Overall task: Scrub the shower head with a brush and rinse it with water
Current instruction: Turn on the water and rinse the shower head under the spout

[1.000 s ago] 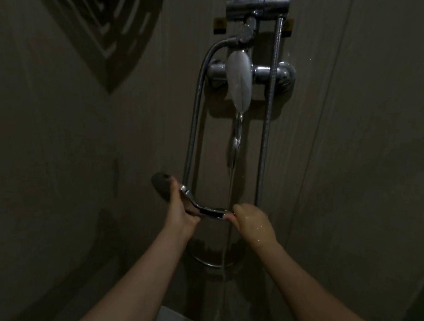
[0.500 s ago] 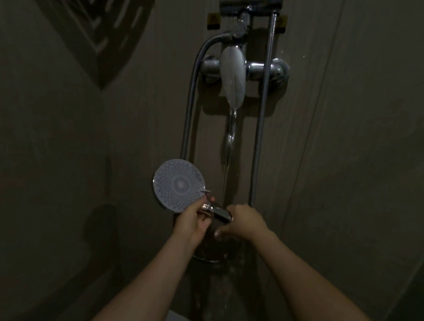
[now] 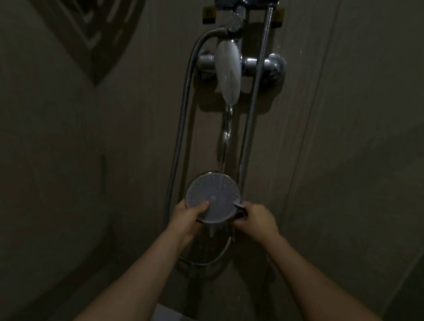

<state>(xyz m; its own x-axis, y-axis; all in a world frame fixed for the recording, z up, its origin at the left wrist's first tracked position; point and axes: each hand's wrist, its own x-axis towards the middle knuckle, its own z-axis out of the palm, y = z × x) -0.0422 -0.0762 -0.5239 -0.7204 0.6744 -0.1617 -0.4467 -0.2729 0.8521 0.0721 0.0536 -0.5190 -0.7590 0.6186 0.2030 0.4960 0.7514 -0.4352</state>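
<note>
Against the dim wall, shower head (image 3: 213, 198) now sits under the stream, left hand (image 3: 189, 216) and right hand (image 3: 257, 220) gripping it.

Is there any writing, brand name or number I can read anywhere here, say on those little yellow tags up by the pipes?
Left yellow tag: dark marks, too blurred to read.
Right yellow tag: also too blurred and dim to read.
Shower head, white lever and wall: no writing shows.
</note>
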